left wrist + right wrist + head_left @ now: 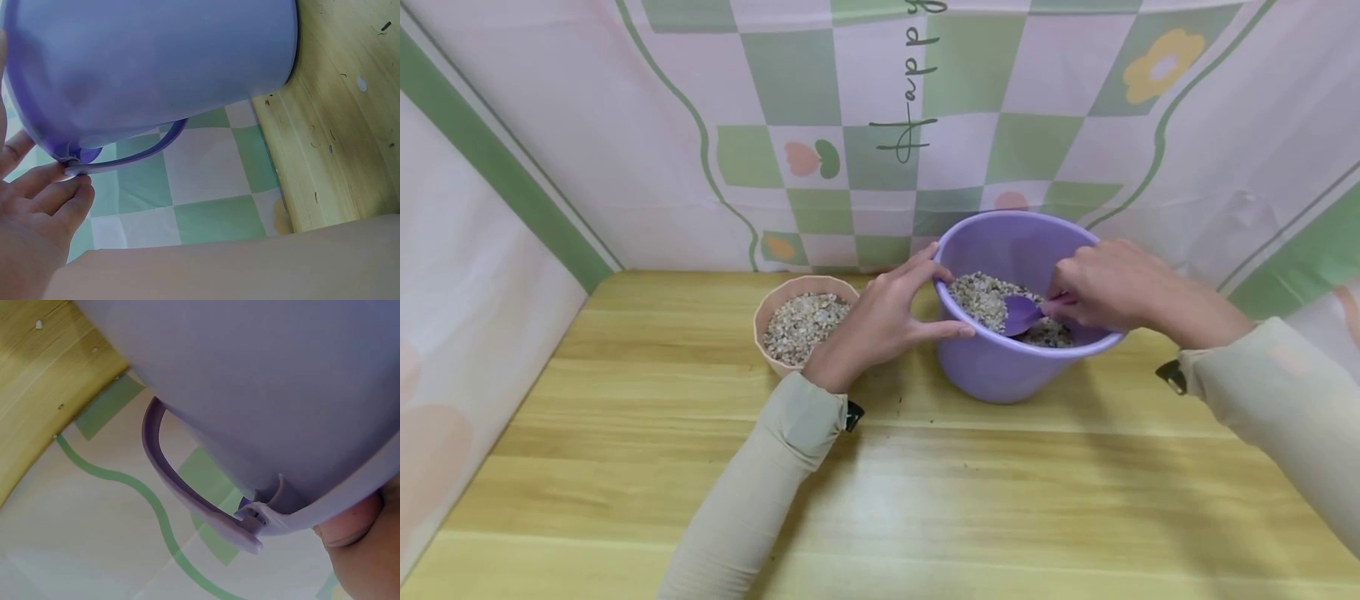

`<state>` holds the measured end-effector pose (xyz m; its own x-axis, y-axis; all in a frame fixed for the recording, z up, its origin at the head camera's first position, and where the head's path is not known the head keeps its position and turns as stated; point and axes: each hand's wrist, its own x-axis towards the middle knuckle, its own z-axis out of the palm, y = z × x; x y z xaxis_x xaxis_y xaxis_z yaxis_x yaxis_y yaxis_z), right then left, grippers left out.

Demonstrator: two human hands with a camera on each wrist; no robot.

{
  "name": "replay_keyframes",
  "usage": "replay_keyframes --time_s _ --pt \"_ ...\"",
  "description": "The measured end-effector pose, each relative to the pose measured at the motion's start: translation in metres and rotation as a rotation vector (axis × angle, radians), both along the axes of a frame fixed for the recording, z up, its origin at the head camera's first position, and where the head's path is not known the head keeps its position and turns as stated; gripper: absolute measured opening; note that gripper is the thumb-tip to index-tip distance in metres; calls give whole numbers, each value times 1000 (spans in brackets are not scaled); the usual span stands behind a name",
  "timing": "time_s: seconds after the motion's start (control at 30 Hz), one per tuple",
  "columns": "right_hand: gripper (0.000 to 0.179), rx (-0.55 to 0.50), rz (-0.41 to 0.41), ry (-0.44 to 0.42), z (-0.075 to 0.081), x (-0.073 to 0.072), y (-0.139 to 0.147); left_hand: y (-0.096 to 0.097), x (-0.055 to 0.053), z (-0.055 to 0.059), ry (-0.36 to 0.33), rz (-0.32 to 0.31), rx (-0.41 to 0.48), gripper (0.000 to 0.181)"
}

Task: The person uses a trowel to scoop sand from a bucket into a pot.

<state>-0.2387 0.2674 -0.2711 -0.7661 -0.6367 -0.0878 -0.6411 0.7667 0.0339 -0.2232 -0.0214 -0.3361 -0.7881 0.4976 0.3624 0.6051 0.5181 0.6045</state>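
A purple bucket [992, 375] stands on the wooden table near the back wall, with pale mixed gravel [981, 296] inside. My left hand [891, 312] grips the bucket's left rim, thumb and fingers spread along it. In the left wrist view, its fingers [69, 197] touch the rim where the bucket's handle [140, 155] joins. Reaching over the right rim, my right hand [1108, 283] holds a purple scoop [1021, 315] by its handle. The scoop's bowl lies at the gravel within the bucket. Most of the right hand is hidden behind the rim in the right wrist view.
Left of the bucket, partly behind my left wrist, is a peach bowl [763, 321] filled with similar gravel [805, 321]. A few specks lie on the wooden table [925, 500]. A checkered cloth [880, 92] hangs behind the table.
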Motion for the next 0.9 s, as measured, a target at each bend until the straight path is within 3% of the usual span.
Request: replay_keyframes --time_s 0.63,0.9 --pt "8 -39 18 9 -3 -2 2 0 0 -1 18 -8 10 60" --pt "15 -42 21 6 -3 -2 0 0 1 -1 14 -4 14 62"
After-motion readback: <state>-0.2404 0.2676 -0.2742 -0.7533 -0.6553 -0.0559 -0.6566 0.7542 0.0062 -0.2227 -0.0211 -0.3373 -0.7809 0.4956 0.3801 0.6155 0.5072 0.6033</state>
